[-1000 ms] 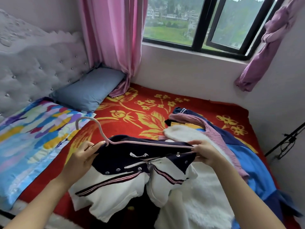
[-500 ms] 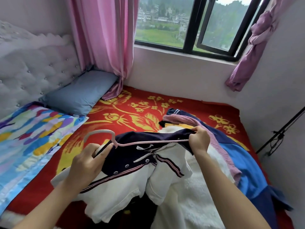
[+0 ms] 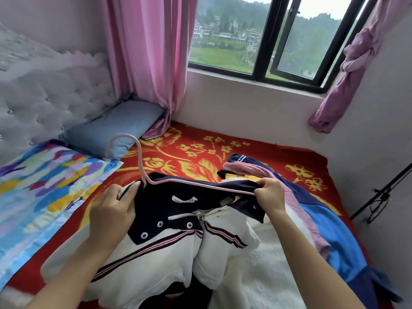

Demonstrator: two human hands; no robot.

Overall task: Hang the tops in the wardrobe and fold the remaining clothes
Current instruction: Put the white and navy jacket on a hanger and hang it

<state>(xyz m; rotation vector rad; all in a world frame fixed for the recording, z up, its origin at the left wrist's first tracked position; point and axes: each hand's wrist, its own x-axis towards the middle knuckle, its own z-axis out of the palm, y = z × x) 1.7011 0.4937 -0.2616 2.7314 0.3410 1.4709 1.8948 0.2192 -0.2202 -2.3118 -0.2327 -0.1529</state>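
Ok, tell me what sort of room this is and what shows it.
A bedroom, most likely: a tufted headboard, a blue pillow by it, and a red floral blanket spread over the bed, where a left hand and right hand hold a navy-and-white top on a pink hanger.

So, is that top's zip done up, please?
Open at the neck: the top's zip teeth splay away from the puller; below, cannot tell.

Home bedroom: bed [image 3: 200, 152] with tufted headboard [image 3: 55, 97], pillow [image 3: 116, 128], curtained window [image 3: 278, 41].
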